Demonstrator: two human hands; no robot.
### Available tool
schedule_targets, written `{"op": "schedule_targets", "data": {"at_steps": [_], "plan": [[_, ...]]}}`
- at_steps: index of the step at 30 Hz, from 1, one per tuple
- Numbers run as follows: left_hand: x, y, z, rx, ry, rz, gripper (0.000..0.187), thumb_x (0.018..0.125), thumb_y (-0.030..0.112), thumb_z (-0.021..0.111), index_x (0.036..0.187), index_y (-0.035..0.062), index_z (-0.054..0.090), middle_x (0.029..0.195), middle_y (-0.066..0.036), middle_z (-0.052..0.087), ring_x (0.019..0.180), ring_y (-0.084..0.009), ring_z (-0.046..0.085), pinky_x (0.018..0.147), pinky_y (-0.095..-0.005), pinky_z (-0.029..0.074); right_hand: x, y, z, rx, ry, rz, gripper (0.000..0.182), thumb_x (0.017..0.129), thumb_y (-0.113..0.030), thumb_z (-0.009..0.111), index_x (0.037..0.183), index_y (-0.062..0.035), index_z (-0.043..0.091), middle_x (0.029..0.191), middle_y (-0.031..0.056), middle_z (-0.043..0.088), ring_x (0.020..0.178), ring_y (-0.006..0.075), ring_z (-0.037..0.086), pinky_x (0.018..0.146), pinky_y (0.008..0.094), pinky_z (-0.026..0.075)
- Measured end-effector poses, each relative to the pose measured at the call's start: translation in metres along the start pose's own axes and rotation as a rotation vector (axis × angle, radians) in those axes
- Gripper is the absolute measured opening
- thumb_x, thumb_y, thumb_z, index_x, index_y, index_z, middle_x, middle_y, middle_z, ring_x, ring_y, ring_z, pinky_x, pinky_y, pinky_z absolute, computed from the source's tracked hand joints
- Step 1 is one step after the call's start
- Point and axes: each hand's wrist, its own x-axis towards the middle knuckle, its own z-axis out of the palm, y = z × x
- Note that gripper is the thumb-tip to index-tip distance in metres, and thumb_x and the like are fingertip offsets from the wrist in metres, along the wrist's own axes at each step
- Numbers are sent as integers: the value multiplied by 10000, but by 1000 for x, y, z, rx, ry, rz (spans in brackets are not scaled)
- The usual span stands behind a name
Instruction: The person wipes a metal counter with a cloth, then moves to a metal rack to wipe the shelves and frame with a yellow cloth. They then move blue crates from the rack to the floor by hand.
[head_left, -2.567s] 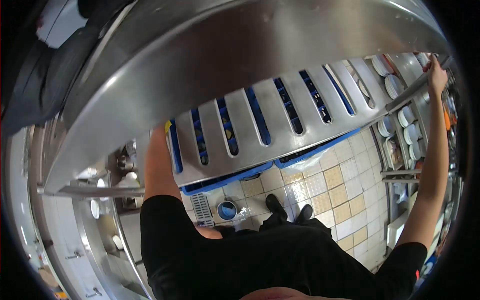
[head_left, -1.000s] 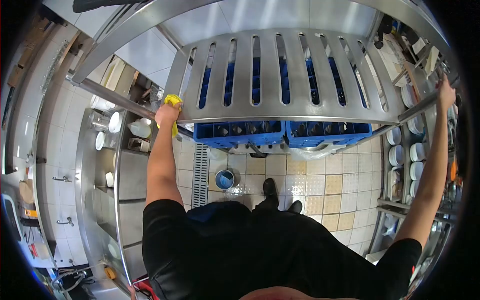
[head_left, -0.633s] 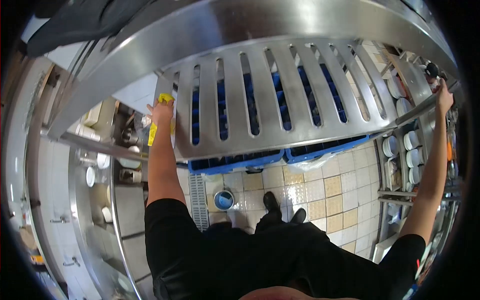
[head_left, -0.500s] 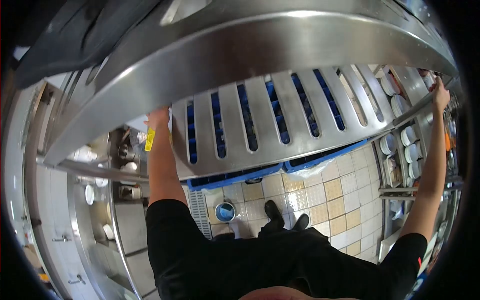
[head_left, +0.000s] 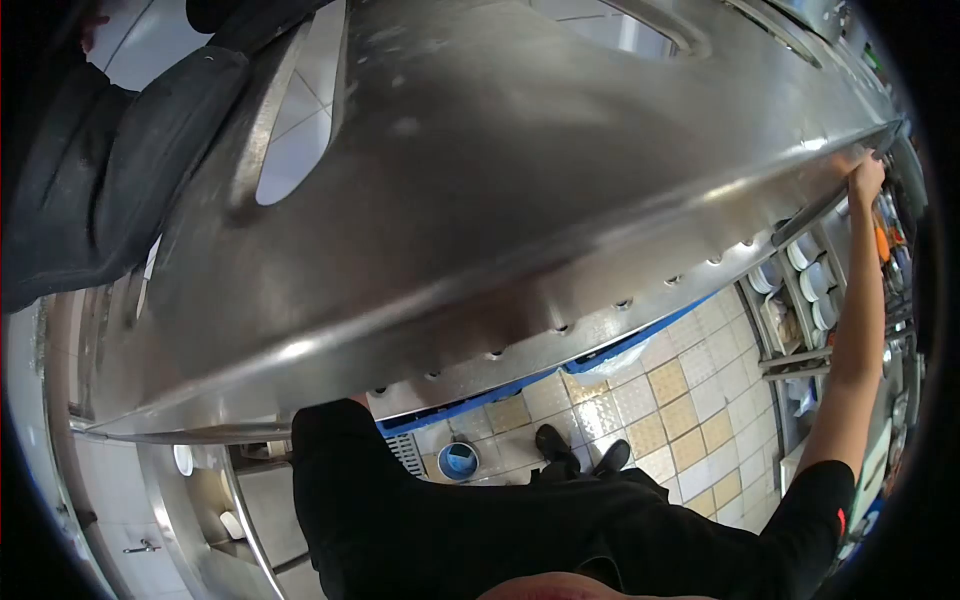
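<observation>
A stainless steel rack shelf (head_left: 480, 210) with long slots fills the upper view. My right hand (head_left: 868, 178) is closed around the rack's frame at the shelf's far right corner. My left arm, in a black sleeve (head_left: 345, 450), reaches in under the shelf's near edge. The shelf hides my left hand, so its fingers do not show. Below is a second steel shelf (head_left: 520, 368), mostly covered by the upper one. On the upper shelf's left end lies a black, folded, rubbery-looking item (head_left: 190, 130).
Blue crates (head_left: 640, 335) stand beneath the lower shelf. A bucket (head_left: 458, 460) with something blue inside sits on the tiled floor (head_left: 650, 405), near my dark shoes (head_left: 610, 458). White dishes (head_left: 810, 275) fill shelving on the right. A steel counter (head_left: 265, 500) runs along the left.
The upper shelf now looms larger and covers most of the lower shelf's slats. My left hand and forearm have gone from sight behind it. My right hand remains at the right corner.
</observation>
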Motion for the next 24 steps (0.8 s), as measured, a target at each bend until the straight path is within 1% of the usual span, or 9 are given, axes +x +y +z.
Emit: {"op": "schedule_targets", "data": {"at_steps": [4, 7, 11, 15, 18, 20, 21, 23, 24], "plan": [[-15, -16, -6, -43, -6, 30, 557, 905, 546, 561, 1264, 129, 651, 1437, -105, 497, 1353, -412, 403, 1051, -637, 333, 1, 5, 0, -20, -11, -74, 377, 928, -302, 508, 733, -11, 645, 624, 67, 620, 615, 150, 617, 614, 307, 457], [-38, -30, -17, -84, 1, 68, 557, 903, 540, 567, 1261, 122, 650, 1425, -115, 507, 1342, -411, 417, 1049, -625, 343, 14, 24, 6, -247, -42, -321, 398, 943, -331, 534, 748, -1, 644, 629, 57, 606, 609, 140, 605, 614, 305, 458], [-82, -61, -29, -156, 42, 148, 558, 900, 532, 575, 1258, 111, 650, 1409, -128, 520, 1327, -409, 436, 1046, -608, 355, 12, 16, 8, 78, 3, -55, 454, 928, -388, 592, 723, 13, 649, 623, 50, 593, 611, 128, 606, 617, 299, 461], [-113, -75, -40, -194, 75, 170, 558, 896, 524, 583, 1254, 101, 649, 1392, -141, 532, 1313, -408, 454, 1043, -592, 368, 11, 16, 8, 22, 16, -16, 473, 903, -404, 618, 705, 24, 657, 619, 62, 605, 617, 140, 613, 630, 310, 465], [-111, -79, -35, -213, 98, 171, 559, 894, 518, 590, 1252, 93, 649, 1380, -151, 542, 1302, -406, 468, 1041, -580, 378, 15, 20, 13, -100, 29, -71, 486, 897, -425, 610, 717, 22, 673, 612, 70, 613, 627, 151, 623, 639, 318, 465], [-105, -73, -33, -222, 109, 174, 559, 893, 514, 594, 1250, 88, 648, 1372, -158, 549, 1295, -406, 478, 1039, -571, 384, 20, 28, 12, -95, 8, -64, 494, 897, -436, 602, 721, 18, 681, 607, 71, 616, 632, 154, 626, 642, 320, 464], [-105, -73, -33, -231, 114, 179, 559, 892, 512, 596, 1249, 85, 648, 1368, -161, 552, 1291, -405, 482, 1038, -567, 387, 11, 10, 6, -37, -23, -13, 498, 898, -441, 600, 719, 17, 683, 604, 71, 616, 633, 155, 627, 643, 319, 462], [-103, -71, -33, -238, 126, 189, 560, 890, 508, 600, 1247, 80, 648, 1360, -167, 558, 1284, -404, 492, 1037, -559, 394, 8, 4, 5, 38, -70, 57, 504, 897, -445, 601, 709, 16, 681, 598, 69, 615, 631, 155, 624, 643, 319, 460], [-99, -68, -33, -244, 130, 196, 560, 889, 506, 602, 1247, 77, 648, 1356, -171, 562, 1280, -404, 496, 1036, -555, 397, 15, 14, 10, 54, -83, 75, 507, 896, -445, 604, 702, 17, 678, 595, 68, 613, 629, 155, 620, 643, 319, 458]]}}
